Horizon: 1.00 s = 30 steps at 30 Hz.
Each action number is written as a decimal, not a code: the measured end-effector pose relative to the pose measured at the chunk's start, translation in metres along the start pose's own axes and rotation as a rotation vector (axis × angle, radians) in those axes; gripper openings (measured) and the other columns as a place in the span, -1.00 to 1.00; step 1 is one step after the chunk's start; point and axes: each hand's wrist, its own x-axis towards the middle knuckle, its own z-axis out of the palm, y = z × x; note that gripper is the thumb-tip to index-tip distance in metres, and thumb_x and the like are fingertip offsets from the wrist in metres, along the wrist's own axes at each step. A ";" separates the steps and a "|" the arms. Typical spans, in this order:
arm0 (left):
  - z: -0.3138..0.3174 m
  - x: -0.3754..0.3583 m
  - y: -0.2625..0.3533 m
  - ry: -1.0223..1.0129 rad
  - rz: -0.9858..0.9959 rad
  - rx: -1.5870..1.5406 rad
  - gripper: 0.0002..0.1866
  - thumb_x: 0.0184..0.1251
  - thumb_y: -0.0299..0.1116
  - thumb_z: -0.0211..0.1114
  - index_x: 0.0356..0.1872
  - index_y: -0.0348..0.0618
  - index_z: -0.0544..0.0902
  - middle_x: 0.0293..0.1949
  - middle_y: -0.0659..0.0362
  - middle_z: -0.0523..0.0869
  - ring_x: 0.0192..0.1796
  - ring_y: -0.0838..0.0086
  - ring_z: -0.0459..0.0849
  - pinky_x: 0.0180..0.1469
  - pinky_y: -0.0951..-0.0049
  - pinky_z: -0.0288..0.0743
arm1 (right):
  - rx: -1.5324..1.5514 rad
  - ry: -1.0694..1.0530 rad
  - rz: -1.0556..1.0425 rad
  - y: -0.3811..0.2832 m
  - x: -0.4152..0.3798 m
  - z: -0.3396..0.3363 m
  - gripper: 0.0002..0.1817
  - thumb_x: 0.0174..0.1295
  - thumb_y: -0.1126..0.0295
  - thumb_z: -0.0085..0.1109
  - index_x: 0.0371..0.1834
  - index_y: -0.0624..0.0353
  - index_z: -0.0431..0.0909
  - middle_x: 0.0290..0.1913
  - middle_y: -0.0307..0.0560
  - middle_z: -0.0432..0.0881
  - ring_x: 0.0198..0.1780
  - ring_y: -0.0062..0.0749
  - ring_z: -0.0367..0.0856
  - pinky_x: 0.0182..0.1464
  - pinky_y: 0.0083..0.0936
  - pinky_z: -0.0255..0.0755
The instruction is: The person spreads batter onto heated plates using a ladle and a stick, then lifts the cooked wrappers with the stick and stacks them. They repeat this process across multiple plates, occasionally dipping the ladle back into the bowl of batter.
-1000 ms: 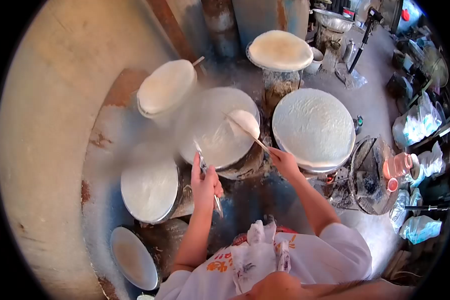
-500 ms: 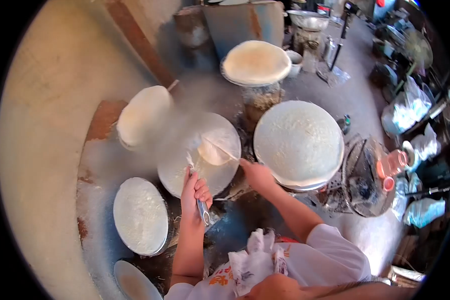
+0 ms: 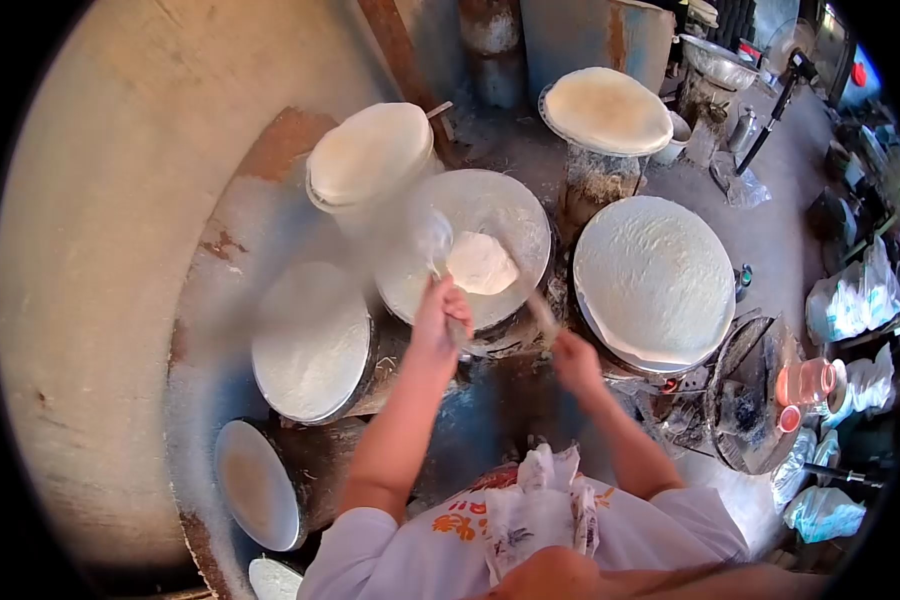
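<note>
My left hand [image 3: 440,315] is closed around the handle of a metal ladle [image 3: 432,236], its bowl above the left part of the middle round pan [image 3: 490,187]. In my right hand [image 3: 573,362] is a thin wooden stick [image 3: 538,308], smeared by motion, its far end near the batter. A white mound of batter [image 3: 482,264] lies on the middle pan between the two tools. Just right of that, another round pan carries a white batter sheet [image 3: 653,280] with its edge lifting at the front.
A batter-coated pan [image 3: 315,345] stands at the left, a tilted greyish pan [image 3: 257,487] in front of it. Pale round sheets lie at the back left [image 3: 372,150] and back right [image 3: 608,110]. A pink plastic jug [image 3: 806,381] stands at the right. Steam blurs the left side.
The view has shifted, so the pans sit further right. The stick has swung from lying across the batter to its right side, and the ladle bowl now shows left of the batter.
</note>
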 end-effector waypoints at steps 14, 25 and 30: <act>-0.044 -0.133 0.004 -0.544 -0.328 -1.261 -0.64 0.43 -0.35 -0.01 -0.65 -0.16 0.35 -0.73 0.29 0.34 -0.79 0.64 0.35 -0.80 0.61 0.35 | -0.261 0.023 -0.497 -0.012 0.043 0.013 -0.69 0.22 0.37 0.12 0.04 0.09 0.57 -0.24 0.16 0.65 -0.26 -0.17 0.66 -0.17 -0.39 0.47; -0.194 -0.345 0.093 -0.650 0.200 -1.025 -0.55 0.49 -0.26 -0.10 -0.70 -0.06 0.25 -0.72 0.31 0.31 -0.81 0.67 0.24 -0.77 0.60 0.21 | -0.316 -0.148 -0.859 0.091 -0.012 0.049 -0.76 0.20 0.50 0.20 -0.05 0.14 0.61 -0.43 -0.23 0.58 -0.50 -0.55 0.45 -0.44 -0.56 0.36; -0.303 -0.364 0.178 -0.366 0.332 -0.889 -0.64 0.46 -0.24 -0.02 -0.60 -0.09 0.30 -0.72 0.33 0.30 -0.74 0.61 0.28 -0.66 0.57 0.28 | -0.112 -0.764 -0.396 0.009 -0.157 0.261 -0.58 0.11 0.46 0.25 0.09 0.06 0.50 -0.52 -0.34 0.43 -0.59 -0.68 0.35 -0.66 -0.65 0.24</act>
